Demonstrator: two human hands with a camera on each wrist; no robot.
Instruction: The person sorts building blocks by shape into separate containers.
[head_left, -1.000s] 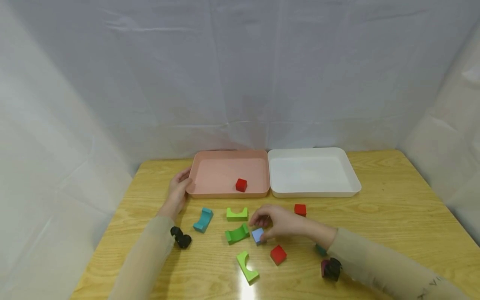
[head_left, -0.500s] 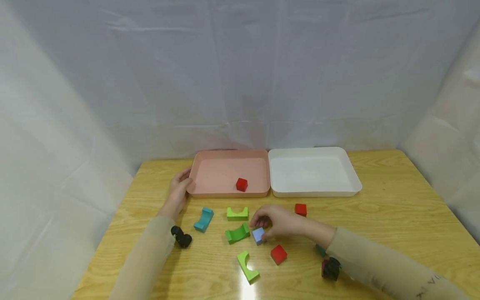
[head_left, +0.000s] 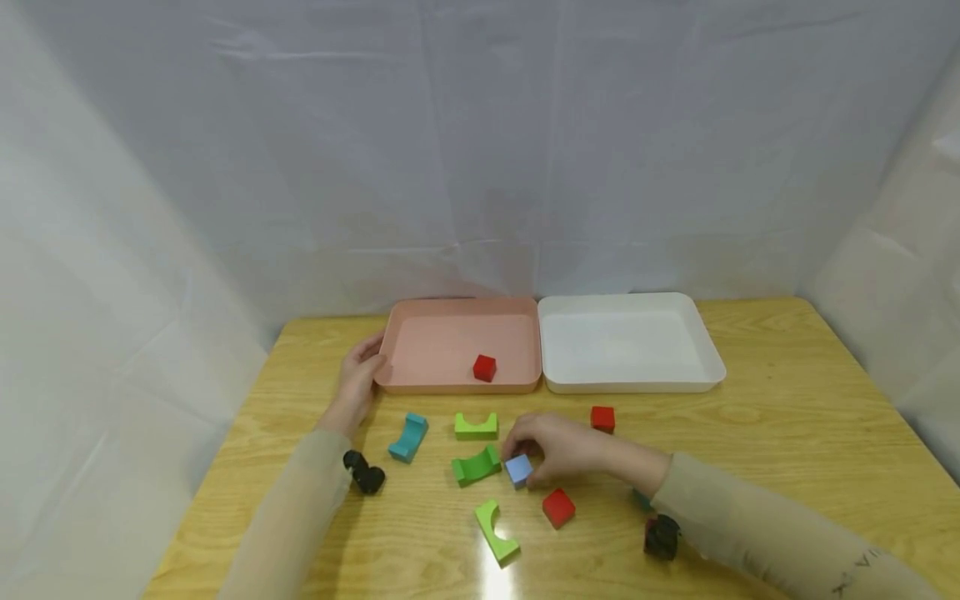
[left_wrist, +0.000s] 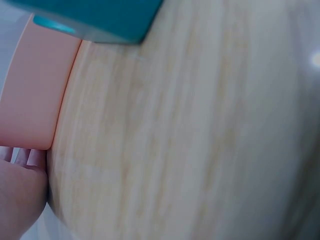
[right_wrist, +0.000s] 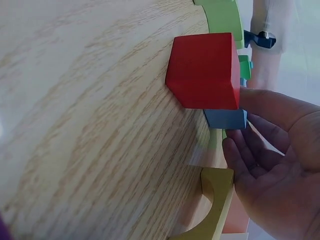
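Near edge: a teal block (head_left: 640, 499) lies mostly hidden behind the right sleeve. On the wooden table (head_left: 787, 433), the right hand (head_left: 558, 446) pinches the small blue cube (head_left: 518, 470), shifted slightly since a second ago. Farther off, the left hand (head_left: 357, 382) curls against the pink rectangular tray (head_left: 457, 343), unmoved; its grip is unclear.

my right hand (right_wrist: 280, 170) pinches the blue cube (right_wrist: 226, 119) on the table (right_wrist: 85, 125), just behind a red cube (right_wrist: 204, 70)
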